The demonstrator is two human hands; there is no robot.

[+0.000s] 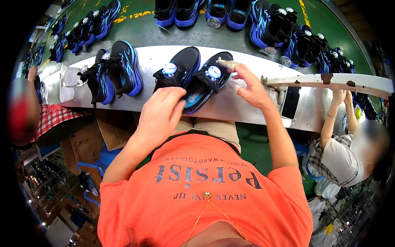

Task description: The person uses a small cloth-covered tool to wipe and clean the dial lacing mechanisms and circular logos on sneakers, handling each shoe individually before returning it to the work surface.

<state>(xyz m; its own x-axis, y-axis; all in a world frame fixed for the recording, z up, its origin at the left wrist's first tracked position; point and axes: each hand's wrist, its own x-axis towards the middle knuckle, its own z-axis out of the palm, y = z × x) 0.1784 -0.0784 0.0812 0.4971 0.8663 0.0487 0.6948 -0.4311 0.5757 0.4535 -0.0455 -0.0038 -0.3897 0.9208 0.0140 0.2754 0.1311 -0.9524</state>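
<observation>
Two black sneakers with blue-purple soles stand side by side on the bench before me, toes pointing away. The left sneaker (pixel 185 59) and the right sneaker (pixel 200 91) each carry a round white-and-blue dial on the tongue. My left hand (pixel 162 109) is at their heel ends, fingers bent together, fingertips by the right sneaker's collar; what they hold is hidden. My right hand (pixel 250 88) is beside the right sneaker's toe, thumb and index finger apart. Its index finger, in a pale worn covering, reaches over the toe, and the thumb is covered too.
Another pair of sneakers (pixel 123 68) stands to the left, beside white stuffing pieces (pixel 67 94). More sneakers (pixel 187 12) line the green surface beyond. A chipped white bar (pixel 329 80) crosses at right above a dark phone-like slab (pixel 291 103). Co-workers sit at both sides.
</observation>
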